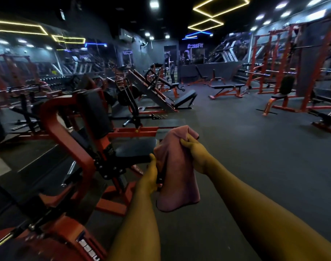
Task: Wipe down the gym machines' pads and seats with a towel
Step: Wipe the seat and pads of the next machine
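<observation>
- Both hands are held out in front with one dusty-pink towel (177, 176) between them. It hangs clear of the machine, its lower end loose in the air.
- The right hand (194, 147) is closed round a bunched upper fold.
- The left hand (153, 175), lower and just beside it, has its fingers curled on the towel's left edge.
- Just left of the left hand is a black seat (136, 150) on a red frame (66, 140). An upright black back pad (96, 113) stands further left.
- Far beyond the hands, a glowing wall sign (195, 46) seems to read "CrossFit", its first letters blurred.
- The white lettering (87, 247) down to the left of the hands is too smeared to read.
</observation>
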